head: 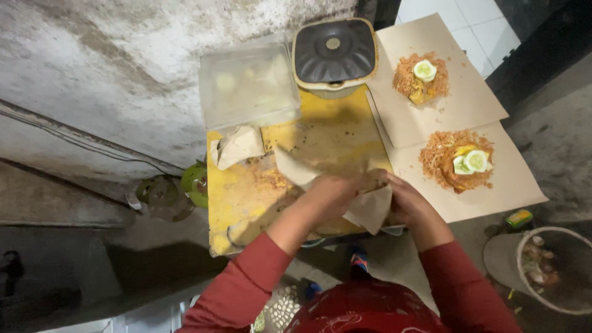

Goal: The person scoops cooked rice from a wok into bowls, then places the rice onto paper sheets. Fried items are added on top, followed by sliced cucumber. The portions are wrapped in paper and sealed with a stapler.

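Observation:
My left hand [330, 196] and my right hand [407, 202] meet over a sheet of brown paper [370, 206] at the near edge of a yellow table [327, 135]. Both hands grip the paper, which is folded up around something hidden inside. A loose flap of it [293, 166] sticks out to the left. Both sleeves are red.
Two open brown sheets [431, 111] [505, 185] lie at the right, each with a heap of orange fried noodles topped with cucumber slices [422, 77] [459, 161]. A folded paper packet [237, 147], a clear lidded box [250, 83] and a dark pot lid [334, 50] sit farther back. A bucket [549, 268] stands at lower right, green gas cylinders [194, 182] at left.

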`<state>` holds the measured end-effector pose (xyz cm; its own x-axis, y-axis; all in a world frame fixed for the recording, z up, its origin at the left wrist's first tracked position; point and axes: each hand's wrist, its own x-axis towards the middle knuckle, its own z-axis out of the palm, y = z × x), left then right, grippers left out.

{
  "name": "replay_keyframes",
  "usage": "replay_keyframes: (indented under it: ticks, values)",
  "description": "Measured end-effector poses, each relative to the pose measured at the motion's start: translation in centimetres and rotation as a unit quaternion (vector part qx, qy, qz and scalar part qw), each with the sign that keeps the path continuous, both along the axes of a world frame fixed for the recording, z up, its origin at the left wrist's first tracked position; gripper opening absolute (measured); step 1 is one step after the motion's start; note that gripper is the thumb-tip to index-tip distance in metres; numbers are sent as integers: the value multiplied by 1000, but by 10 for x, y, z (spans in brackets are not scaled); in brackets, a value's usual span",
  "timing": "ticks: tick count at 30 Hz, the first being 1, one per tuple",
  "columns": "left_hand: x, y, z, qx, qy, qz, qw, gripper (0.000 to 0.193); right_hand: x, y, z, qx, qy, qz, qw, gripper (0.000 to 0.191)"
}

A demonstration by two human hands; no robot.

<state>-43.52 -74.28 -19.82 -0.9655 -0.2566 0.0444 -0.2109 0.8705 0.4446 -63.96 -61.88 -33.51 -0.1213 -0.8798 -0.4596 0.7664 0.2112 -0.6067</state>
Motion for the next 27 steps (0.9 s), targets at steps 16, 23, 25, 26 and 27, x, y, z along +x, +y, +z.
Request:
replay_keyframes:
  ticks: [16,23,25,26,27]
  values:
    - [48,85,-23,-65,250,251,933,53,51,9,50,4,740,146,656,24]
    - [103,107,-70,88,270,364,887,76,149,-2,43,72,360,154,918,24]
    - [104,98,-90,182,305,384,852,62,162,-7,39,16,383,128,915,26]
    - [103,95,-100,230,321,392,831,58,165,-8,37,8,382,127,915,25]
    - [102,95,-109,218,352,388,823,54,164,-5,37,1,382,125,916,25]
